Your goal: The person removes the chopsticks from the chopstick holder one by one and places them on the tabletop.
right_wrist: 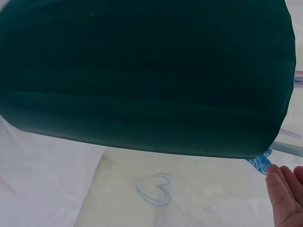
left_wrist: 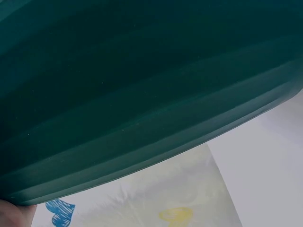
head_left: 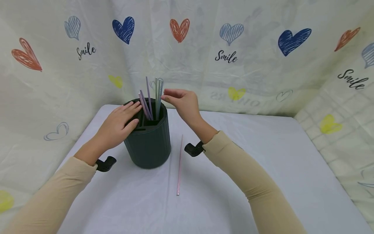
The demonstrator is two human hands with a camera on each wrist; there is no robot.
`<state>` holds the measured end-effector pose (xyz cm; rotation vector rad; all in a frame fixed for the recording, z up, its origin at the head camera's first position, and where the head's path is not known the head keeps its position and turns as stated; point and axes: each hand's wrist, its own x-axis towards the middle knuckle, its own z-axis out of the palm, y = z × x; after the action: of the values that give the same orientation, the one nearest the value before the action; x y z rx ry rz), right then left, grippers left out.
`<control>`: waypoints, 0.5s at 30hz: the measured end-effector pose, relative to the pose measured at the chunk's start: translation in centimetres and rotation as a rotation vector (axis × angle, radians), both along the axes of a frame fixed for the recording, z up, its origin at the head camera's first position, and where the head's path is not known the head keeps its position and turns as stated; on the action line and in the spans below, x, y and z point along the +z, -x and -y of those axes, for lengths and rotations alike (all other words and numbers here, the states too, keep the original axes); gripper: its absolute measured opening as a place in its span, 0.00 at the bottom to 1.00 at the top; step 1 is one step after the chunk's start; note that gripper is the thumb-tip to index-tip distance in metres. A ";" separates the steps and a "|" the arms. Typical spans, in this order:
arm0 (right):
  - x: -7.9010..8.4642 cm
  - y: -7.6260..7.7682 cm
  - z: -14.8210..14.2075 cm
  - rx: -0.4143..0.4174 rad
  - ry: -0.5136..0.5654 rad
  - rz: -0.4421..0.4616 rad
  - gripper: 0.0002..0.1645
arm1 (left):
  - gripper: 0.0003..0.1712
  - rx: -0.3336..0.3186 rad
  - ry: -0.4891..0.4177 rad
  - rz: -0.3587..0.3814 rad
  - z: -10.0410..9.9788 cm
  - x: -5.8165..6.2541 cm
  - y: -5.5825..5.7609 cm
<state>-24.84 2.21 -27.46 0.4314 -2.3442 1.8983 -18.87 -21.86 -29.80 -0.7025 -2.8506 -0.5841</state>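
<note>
A dark green round holder [head_left: 149, 146] with inner dividers stands on the table. Thin straw-like sticks lean upright in it: several purple ones [head_left: 148, 104] and blue-green ones [head_left: 157, 97]. My left hand [head_left: 118, 125] rests over the holder's left rim, fingers spread flat across its top. At the right side of the rim, my right hand [head_left: 182, 102] has its fingertips right by the blue-green sticks. In the right wrist view, its fingers [right_wrist: 281, 194] are extended, with a gap to a pale blue stick [right_wrist: 288, 148]. The holder's wall [left_wrist: 142, 94] fills most of the left wrist view.
A single pink stick [head_left: 179, 169] lies on the white table [head_left: 263, 169], right of the holder. Behind the table hangs a pale curtain [head_left: 198, 65] printed with hearts and words. Black wrist mounts [head_left: 194, 149] stick out below both wrists.
</note>
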 end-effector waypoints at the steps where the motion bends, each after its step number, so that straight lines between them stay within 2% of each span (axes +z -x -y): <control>1: 0.0 0.1 0.2 -0.002 -0.006 -0.004 0.21 | 0.31 0.001 0.000 0.001 0.0 0.0 0.0; 10: -0.1 0.3 1.3 -0.044 -0.048 -0.020 0.20 | 0.31 0.002 0.002 -0.003 0.0 -0.1 0.1; 15: 0.0 0.5 1.8 -0.042 -0.002 -0.011 0.16 | 0.31 0.003 -0.003 -0.007 0.1 -0.2 0.1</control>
<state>-25.34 0.46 -27.50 0.3886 -2.3301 1.8704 -18.98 -21.95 -29.98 -0.6985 -2.8429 -0.5844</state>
